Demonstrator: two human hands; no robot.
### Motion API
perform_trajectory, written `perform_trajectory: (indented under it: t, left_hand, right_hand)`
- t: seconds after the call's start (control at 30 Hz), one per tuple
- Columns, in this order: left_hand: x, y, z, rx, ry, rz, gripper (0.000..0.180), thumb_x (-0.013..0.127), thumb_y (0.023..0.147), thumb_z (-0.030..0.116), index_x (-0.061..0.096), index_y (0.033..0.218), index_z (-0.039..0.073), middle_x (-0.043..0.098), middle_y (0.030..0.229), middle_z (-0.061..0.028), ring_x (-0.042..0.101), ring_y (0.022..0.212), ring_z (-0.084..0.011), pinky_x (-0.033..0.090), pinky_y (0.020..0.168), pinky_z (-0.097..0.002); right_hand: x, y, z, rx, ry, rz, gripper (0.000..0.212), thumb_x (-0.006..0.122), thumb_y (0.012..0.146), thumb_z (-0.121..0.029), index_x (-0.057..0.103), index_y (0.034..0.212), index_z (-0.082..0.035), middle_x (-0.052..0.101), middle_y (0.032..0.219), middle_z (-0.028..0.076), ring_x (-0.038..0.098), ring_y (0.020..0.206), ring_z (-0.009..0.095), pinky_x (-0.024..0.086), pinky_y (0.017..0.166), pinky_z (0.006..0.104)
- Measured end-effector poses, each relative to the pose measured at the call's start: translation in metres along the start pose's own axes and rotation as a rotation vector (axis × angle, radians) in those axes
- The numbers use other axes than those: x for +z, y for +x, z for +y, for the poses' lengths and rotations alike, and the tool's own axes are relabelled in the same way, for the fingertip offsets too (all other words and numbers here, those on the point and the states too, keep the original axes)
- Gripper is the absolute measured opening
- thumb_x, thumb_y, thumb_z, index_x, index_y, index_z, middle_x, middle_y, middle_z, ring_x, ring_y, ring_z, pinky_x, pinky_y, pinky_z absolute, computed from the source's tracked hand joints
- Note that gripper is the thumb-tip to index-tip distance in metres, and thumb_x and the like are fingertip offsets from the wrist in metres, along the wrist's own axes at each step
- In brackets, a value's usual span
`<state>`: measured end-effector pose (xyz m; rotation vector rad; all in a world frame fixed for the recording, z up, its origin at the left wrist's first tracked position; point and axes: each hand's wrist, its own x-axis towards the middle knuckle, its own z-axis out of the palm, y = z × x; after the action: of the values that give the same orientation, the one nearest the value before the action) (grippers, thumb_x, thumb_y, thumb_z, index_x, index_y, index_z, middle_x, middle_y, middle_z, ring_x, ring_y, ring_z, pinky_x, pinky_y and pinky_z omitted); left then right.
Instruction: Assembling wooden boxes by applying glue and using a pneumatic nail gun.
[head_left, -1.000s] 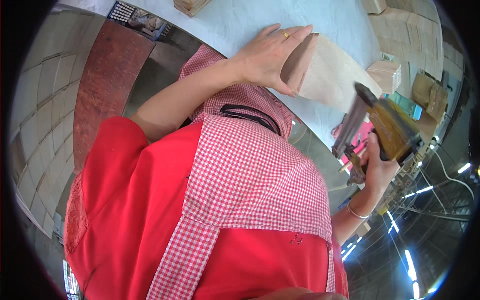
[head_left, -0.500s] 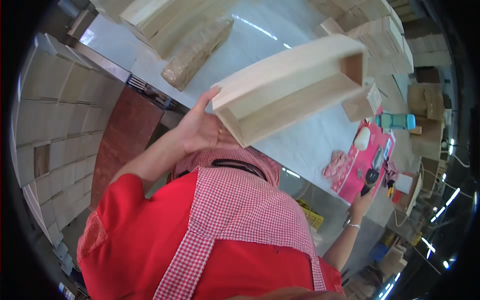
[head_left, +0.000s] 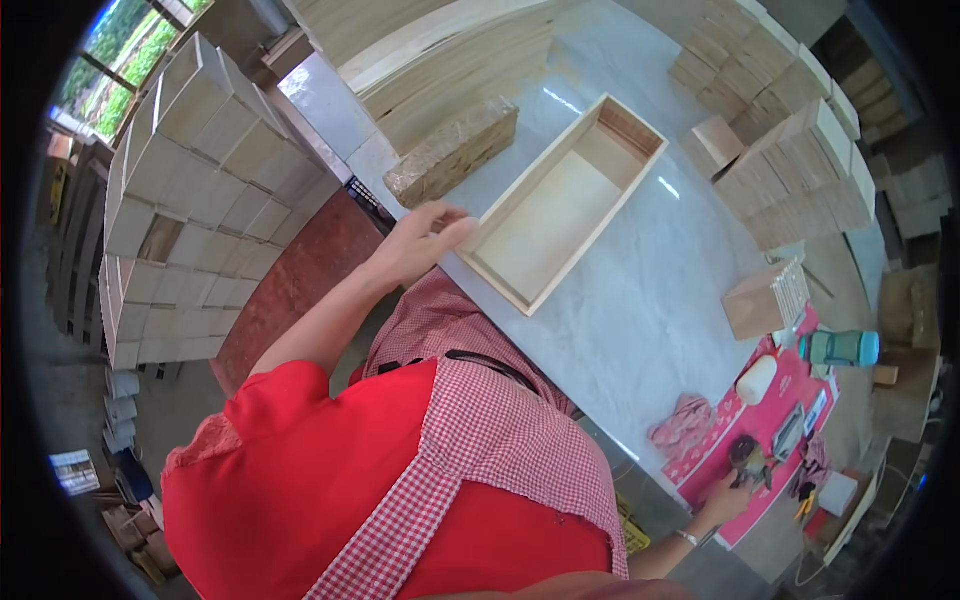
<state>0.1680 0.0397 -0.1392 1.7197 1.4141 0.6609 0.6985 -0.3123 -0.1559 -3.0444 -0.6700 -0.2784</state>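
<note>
A long, open-topped pale wooden box (head_left: 545, 225) lies on the white tabletop, its hollow side up. My left hand (head_left: 425, 243) is at the box's near left corner, fingers loosely bent and apart from the thumb. It does not grip the box; whether a fingertip touches the rim I cannot tell. Over at the right, my right hand (head_left: 725, 500) has its fingers around a dark hand tool (head_left: 745, 452) with a rounded end, above a pink mat (head_left: 735, 525). The tool's exact kind is unclear.
A film-wrapped brown bundle (head_left: 452, 155) lies behind my left hand. Stacked wood pieces (head_left: 800, 170) stand at the far right, a small wood block stack (head_left: 765, 300) nearer. A teal bottle (head_left: 840, 348), white bottle (head_left: 757, 380) and pink cloth (head_left: 685, 425) lie around the mat.
The wooden box, tilted up above the table before, now lies flat on it. My left hand has come off its end. My right hand stays at the dark tool, which has turned.
</note>
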Motion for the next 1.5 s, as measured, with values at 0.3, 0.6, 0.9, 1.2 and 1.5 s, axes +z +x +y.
perform_trajectory:
  t: [0.3,0.6,0.9,1.2,1.5]
  left_hand:
    - [0.043,0.040,0.003,0.112,0.233,-0.049,0.022,0.056,0.081,0.016,0.068,0.086,-0.002,0.068,0.081,-0.0253,0.067,0.076,-0.0424,0.054,0.071,-0.0478]
    - [-0.156,-0.083,0.052,0.286,0.108,0.904,0.025,0.063,0.094,0.026,0.060,0.103,0.003,0.066,0.079,-0.0112,0.060,0.072,-0.0157,0.050,0.067,-0.0358]
    - [-0.435,-0.300,-0.046,-0.154,0.420,1.693,0.051,0.070,0.079,0.030,0.063,0.121,0.002,0.068,0.108,-0.0216,0.065,0.106,-0.0337,0.050,0.091,-0.0431]
    - [-0.530,-0.347,-0.162,-0.623,0.352,1.680,0.031,0.063,0.080,0.024,0.075,0.104,0.008,0.073,0.100,-0.0182,0.071,0.093,-0.0293,0.053,0.083,-0.0391]
    - [-0.591,-0.315,-0.253,-0.848,0.683,1.263,0.030,0.060,0.083,0.023,0.075,0.106,0.011,0.073,0.101,-0.0171,0.071,0.092,-0.0296,0.053,0.081,-0.0388]
  right_hand:
    - [-0.010,-0.093,-0.192,-0.863,1.127,0.358,0.036,0.064,0.091,-0.024,0.066,0.111,0.006,0.068,0.101,0.023,0.065,0.090,0.036,0.052,0.082,0.0461]
    - [-0.024,0.007,-0.180,-0.722,1.132,0.277,0.026,0.072,0.086,-0.018,0.069,0.093,0.006,0.067,0.087,0.022,0.063,0.077,0.039,0.054,0.072,0.0447]
    - [-0.037,0.003,-0.246,-1.122,0.254,0.887,0.021,0.071,0.085,-0.016,0.068,0.087,0.006,0.066,0.082,0.023,0.063,0.075,0.037,0.052,0.069,0.0438]
    - [-0.105,-0.049,-0.308,-0.929,0.353,0.368,0.017,0.070,0.081,-0.014,0.068,0.083,0.003,0.066,0.082,0.023,0.062,0.073,0.036,0.052,0.068,0.0444]
    - [-0.090,-0.051,-0.307,-1.173,0.506,0.794,0.023,0.073,0.083,-0.022,0.066,0.078,0.000,0.064,0.081,0.020,0.059,0.076,0.039,0.050,0.069,0.0494]
